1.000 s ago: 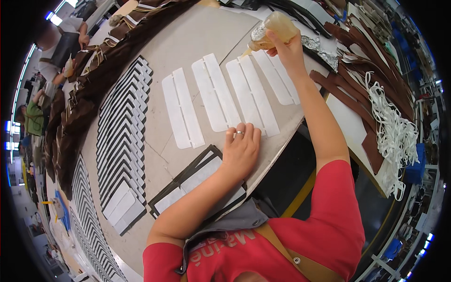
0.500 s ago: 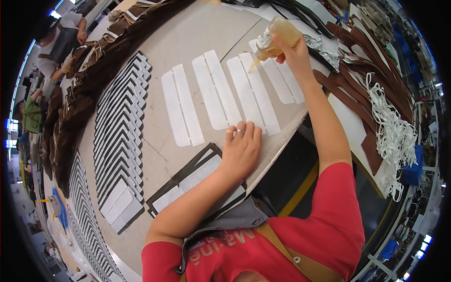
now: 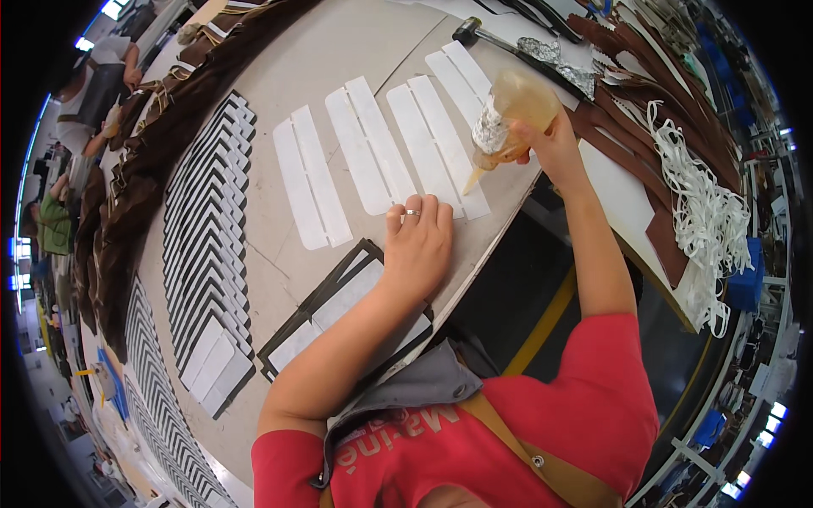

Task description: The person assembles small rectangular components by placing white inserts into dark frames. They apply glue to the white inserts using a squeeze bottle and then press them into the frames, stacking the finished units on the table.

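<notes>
My right hand [image 3: 556, 154] grips a translucent squeeze bottle [image 3: 527, 100] with amber liquid inside and foil wrapped round its neck. Its narrow nozzle points down at the near right end of a white two-part strip panel [image 3: 421, 135]. Fingers laid down, my left hand [image 3: 419, 245] presses on the table at the near end of that panel, with a ring on one finger. Two similar white panels [image 3: 311, 182] lie to its left, and another panel [image 3: 457, 72] is at the right, partly behind the bottle. Under my left forearm is a pile of dark-edged white pieces [image 3: 339, 315].
A long overlapping row of black-edged white pieces [image 3: 207, 254] runs along the left, beside bunched dark brown material [image 3: 144, 178]. A hammer [image 3: 508, 42] and crumpled foil [image 3: 563, 68] lie at the far right, near brown strips [image 3: 631, 161] and white cords [image 3: 699, 220]. Two people work at far left.
The bottle in my right hand has come nearer to me, its nozzle passing from the panel's far part to its near end. The hammer now shows. My left hand stays at the panel's near end.
</notes>
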Motion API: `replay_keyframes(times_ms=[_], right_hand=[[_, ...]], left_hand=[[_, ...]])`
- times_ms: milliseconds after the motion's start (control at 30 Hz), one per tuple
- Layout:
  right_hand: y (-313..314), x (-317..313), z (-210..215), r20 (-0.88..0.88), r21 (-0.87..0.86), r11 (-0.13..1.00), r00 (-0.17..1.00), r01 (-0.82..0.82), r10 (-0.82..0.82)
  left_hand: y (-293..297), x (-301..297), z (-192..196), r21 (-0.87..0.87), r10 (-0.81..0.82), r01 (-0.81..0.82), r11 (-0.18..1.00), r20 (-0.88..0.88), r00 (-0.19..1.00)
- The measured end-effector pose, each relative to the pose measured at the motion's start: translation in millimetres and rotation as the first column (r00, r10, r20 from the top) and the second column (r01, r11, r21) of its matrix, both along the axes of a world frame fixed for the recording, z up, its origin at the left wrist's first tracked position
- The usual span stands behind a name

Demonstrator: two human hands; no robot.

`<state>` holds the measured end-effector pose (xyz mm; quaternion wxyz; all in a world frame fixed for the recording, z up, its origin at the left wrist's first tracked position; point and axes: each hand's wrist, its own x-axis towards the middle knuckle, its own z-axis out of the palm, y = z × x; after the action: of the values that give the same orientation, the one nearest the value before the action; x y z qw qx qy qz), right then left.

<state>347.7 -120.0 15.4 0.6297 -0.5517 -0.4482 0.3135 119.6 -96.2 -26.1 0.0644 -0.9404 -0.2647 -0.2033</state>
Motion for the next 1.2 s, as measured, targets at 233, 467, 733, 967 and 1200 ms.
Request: replay_keyframes(times_ms=[233, 467, 733, 967, 1200], right_hand=[[-41, -15, 4, 0.332, 0.177, 0.984, 0.942, -0.019, -0.042], [-64, -17, 17, 0.387, 0.149, 0.988, 0.918, 0.03, -0.086], [-12, -2, 15, 0.467, 0.396, 0.89, 0.785, 0.227, -0.408], [99, 11, -11, 0.079, 0.366, 0.919, 0.979, 0.149, -0.19], [119, 12, -11, 0.188, 0.291, 0.942, 0.956, 0.165, -0.225]], left_hand=[[1, 1, 0, 0.034, 0.003, -0.004, 0.999, 0.02, 1.0], [1, 0, -2, 0.018, 0.001, -0.001, 1.0, 0.015, 1.0], [1, -2, -3, 0.01, -0.003, 0.002, 1.0, 0.032, 0.999], [2, 0, -5, 0.0, -0.024, 0.024, 1.0, 0.063, 0.998], [2, -2, -5, -0.024, -0.014, 0.016, 1.0, 0.069, 0.997]])
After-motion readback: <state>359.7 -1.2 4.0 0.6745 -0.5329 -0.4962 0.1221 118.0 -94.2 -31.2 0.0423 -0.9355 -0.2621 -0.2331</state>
